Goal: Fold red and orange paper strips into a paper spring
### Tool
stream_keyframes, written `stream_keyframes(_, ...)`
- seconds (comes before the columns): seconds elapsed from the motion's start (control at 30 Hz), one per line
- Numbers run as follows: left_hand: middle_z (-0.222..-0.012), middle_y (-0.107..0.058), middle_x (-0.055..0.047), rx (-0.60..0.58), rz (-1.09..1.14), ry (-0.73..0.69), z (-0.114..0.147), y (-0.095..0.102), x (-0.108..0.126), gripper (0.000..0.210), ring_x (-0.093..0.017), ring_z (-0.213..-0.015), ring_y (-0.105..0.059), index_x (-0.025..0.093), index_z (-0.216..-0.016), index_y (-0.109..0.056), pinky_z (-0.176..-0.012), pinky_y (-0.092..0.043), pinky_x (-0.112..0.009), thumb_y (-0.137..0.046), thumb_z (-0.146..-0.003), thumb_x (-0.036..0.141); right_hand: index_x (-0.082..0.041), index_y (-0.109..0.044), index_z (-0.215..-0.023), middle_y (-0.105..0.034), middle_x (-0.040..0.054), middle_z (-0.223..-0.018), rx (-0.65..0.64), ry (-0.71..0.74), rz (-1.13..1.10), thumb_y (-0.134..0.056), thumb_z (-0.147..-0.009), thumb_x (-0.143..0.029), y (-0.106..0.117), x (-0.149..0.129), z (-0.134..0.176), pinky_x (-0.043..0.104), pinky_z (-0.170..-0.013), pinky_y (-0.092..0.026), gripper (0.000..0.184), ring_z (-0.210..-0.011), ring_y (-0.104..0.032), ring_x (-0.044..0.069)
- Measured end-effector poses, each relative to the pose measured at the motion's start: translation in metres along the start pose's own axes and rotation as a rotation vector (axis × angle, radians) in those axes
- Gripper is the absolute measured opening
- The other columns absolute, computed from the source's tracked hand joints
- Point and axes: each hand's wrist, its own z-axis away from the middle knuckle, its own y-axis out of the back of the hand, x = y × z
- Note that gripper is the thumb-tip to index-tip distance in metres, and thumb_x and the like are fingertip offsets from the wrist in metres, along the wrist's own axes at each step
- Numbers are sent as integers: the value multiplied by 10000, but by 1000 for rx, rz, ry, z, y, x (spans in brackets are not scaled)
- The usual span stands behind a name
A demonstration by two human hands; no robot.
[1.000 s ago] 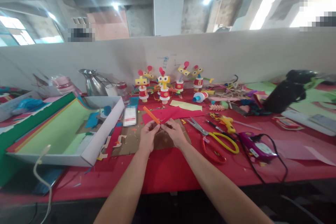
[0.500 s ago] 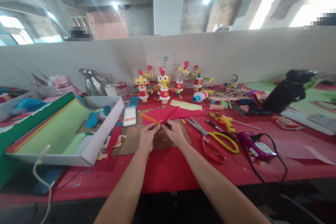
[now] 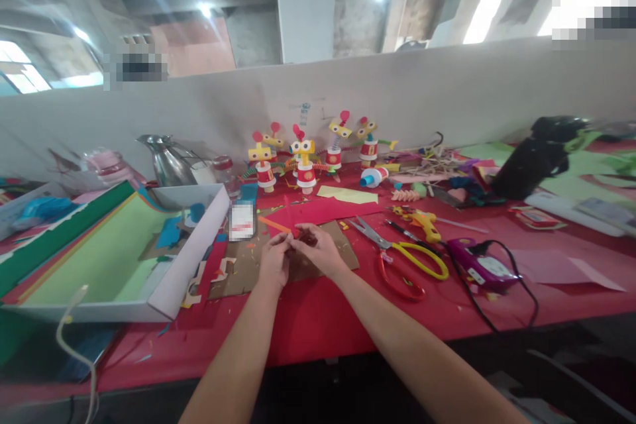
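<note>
My left hand [image 3: 275, 257] is closed, its fingertips pinching the near end of an orange paper strip [image 3: 273, 224] that points out to the left. Against it, my right hand [image 3: 318, 248] is closed at the end of a red paper strip [image 3: 287, 211], which stands pointing away from me. The two strips meet at a corner between my fingertips; the exact joint is hidden. Beneath the hands lies a brown cardboard sheet [image 3: 238, 271] with scraps on it. Behind them rests a piece of red paper [image 3: 328, 213].
Scissors [image 3: 383, 245], a yellow glue gun [image 3: 427, 225] and a purple corded device [image 3: 481, 266] lie on the right. Several paper-cup figures [image 3: 305, 175] stand at the back. A white box [image 3: 199, 238] with coloured paper is on the left, near a steel jug [image 3: 169, 162].
The red strip has swung from slanting right to nearly straight away from me. My right hand has turned and closed in on the left fingertips. The view has shifted slightly.
</note>
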Motion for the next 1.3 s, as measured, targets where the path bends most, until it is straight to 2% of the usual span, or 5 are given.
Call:
stream_keyframes(0.27, -521, -538, 36, -45, -88, -51, 2, 0, -1, 255, -55, -473, -465, 141, -597, -579, -460, -310, -181, -785, -479, 236, -195, -641, -868, -670, 57, -839, 108, 37, 199, -591, -770, -412, -2, -1, 5, 285, -690, -466, 243, -745, -610, 184)
stream_keyframes(0.43, -524, -535, 30, -73, -135, -44, 2, -1, -2, 232, -59, -490, -454, 135, -613, -609, -483, -315, -188, -779, -518, 261, -192, -623, -843, -643, 45, -799, 127, -1, 63, -576, -772, -397, -3, 3, 2, 265, -673, -461, 221, -724, -583, 169)
stream_keyframes(0.7, -549, -571, 19, -98, -170, -61, 7, -5, 0, 199, -88, -527, -496, 141, -673, -652, -537, -360, -214, -757, -565, 272, -192, -604, -689, -537, -16, -578, 50, -143, -178, -618, -711, -465, 0, 3, -2, 239, -519, -391, 274, -526, -463, 117)
stream_keyframes(0.97, -515, -566, 19, -41, -286, -77, 7, -3, -3, 232, -84, -478, -465, 128, -637, -652, -502, -344, -220, -761, -546, 312, -182, -607, -603, -474, -40, -500, 49, -162, -198, -647, -690, -419, 7, 2, -3, 231, -460, -294, 255, -462, -392, 92)
stream_keyframes(1.3, -538, -588, 1, -104, -237, -106, -1, 3, -10, 249, -82, -484, -477, 126, -623, -628, -495, -329, -214, -744, -593, 344, -178, -652, -627, -567, -23, -555, 33, -229, -345, -718, -635, -389, 6, 6, -5, 237, -525, -374, 221, -509, -467, 103)
